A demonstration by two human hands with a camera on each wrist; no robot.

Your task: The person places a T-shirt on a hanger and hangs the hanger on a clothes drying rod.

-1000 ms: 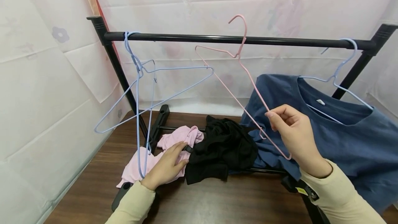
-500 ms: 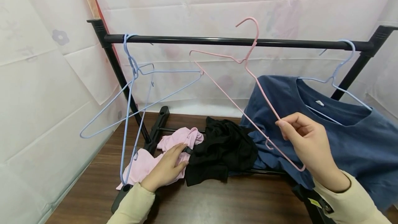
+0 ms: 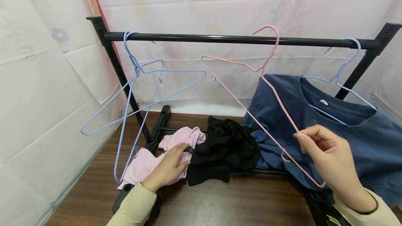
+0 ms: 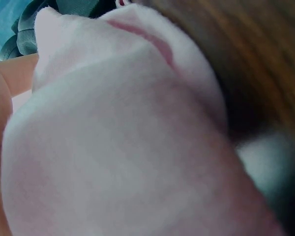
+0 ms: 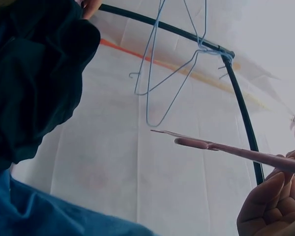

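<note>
Pale sheet [image 3: 194, 15] behind a black rail [image 3: 201, 38]. Your R hand [image 3: 333, 161] pinches the pink hanger [image 3: 286, 111] low on one side, hook [image 3: 277, 39] near the rail (can't tell if touching). Lax grip might let it swing & snag the blue shirt [image 3: 373, 149]. Your L hand [image 3: 168, 168] lies relaxed on pink cloth [image 3: 144, 165]; blue hangers [image 3: 136, 68], far L, could obstruct.

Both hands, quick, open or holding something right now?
Left hand: open, resting on the pink cloth.
Right hand: closed, pinching the pink hanger between thumb and fingers.
</note>
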